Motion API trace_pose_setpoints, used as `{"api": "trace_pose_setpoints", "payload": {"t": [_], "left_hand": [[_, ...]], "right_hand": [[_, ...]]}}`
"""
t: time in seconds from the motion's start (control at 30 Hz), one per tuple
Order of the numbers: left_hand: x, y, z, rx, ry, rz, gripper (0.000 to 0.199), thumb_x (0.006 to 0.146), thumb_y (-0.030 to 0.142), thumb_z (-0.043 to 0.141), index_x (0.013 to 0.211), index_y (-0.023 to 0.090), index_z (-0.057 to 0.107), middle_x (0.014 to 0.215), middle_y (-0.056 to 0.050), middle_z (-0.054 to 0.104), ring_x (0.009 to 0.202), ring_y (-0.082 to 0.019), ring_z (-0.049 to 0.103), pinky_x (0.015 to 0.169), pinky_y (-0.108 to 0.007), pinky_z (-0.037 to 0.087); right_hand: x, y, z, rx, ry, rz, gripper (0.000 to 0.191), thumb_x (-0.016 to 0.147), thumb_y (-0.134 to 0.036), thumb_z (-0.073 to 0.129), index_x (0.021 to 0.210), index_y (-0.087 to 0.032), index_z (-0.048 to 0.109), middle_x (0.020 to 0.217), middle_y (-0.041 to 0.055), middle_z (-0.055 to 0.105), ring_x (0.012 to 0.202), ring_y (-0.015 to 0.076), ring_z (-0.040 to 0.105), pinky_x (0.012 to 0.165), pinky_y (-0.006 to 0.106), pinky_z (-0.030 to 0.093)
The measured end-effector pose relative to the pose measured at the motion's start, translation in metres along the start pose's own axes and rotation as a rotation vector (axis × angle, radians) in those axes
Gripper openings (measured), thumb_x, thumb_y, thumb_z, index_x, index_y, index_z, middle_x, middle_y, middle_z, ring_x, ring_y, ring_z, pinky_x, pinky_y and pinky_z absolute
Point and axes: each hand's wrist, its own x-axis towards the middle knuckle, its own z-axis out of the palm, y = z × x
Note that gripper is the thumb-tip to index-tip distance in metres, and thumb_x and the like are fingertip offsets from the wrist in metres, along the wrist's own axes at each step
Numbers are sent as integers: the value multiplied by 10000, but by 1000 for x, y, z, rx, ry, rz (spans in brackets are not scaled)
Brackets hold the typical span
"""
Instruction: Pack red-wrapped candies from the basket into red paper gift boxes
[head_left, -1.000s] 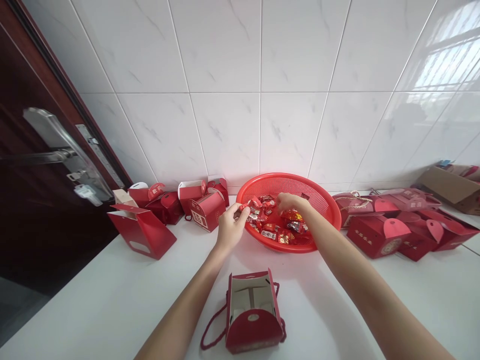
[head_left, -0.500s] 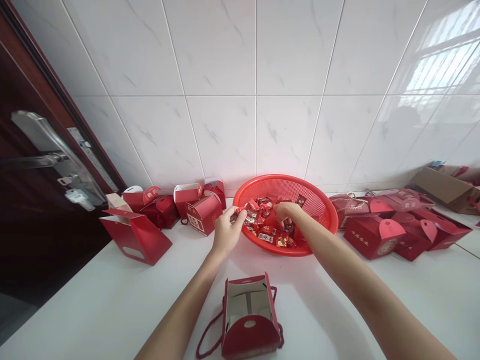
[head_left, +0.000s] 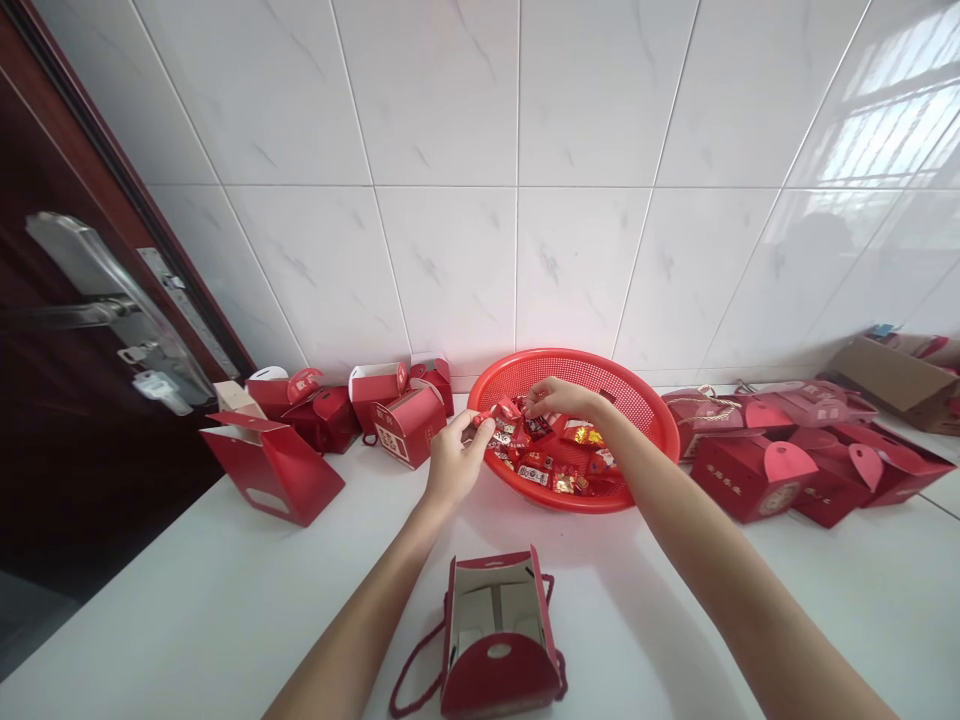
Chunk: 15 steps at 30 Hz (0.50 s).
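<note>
A red plastic basket [head_left: 651, 388] with a perforated wall holds several wrapped candies [head_left: 564, 478] in red and gold. At its left rim, my left hand [head_left: 457, 458] is closed on red-wrapped candy [head_left: 484, 421]. My right hand [head_left: 559, 398] reaches over the basket, fingers bent down and pinched among the candies at the left; what they grip is hidden. In front, between my forearms, stands an open red gift box [head_left: 501, 672] with a rope handle; its pale inside shows no candy.
Several red gift boxes [head_left: 409, 425] stand left of the basket, a taller one [head_left: 274, 470] nearest. More red boxes [head_left: 754, 475] crowd the right side, with a brown cardboard carton [head_left: 892, 380] behind. A tiled wall [head_left: 442, 260] bounds the back; a door handle [head_left: 82, 312] is at left.
My right hand has moved from the basket's middle toward its left and rear, uncovering candies at the centre. My left hand stays at the rim. The view has shifted slightly.
</note>
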Motion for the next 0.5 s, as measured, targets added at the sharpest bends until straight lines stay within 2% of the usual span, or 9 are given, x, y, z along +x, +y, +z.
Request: {"api": "trace_pose_setpoints", "payload": {"t": [0.17,0.3,0.5], "left_hand": [[0,1,0,1,-3,-8,308,819,494,577,755,196,620,684,9,616,672,-165,563,655,-261,423],[-1,1,0,15,2,-8,312,817,496,580,740,196,612,663,11,597,652,-159,541,640,-261,417],[0,0,0,-4,-6,6,282,827,471,588,778,196,624,708,5,629,687,-165,570,662,-261,432]], "right_hand": [[2,0,0,156,37,-84,52,747,-200,766,740,-172,722,781,9,709,723,129,609,636,240,501],[5,2,0,258,69,-128,89,745,-227,792,800,-161,769,732,2,692,661,106,558,588,229,450],[5,0,1,350,84,-183,102,730,-235,791,773,-147,762,691,-6,675,639,94,554,579,219,433]]}}
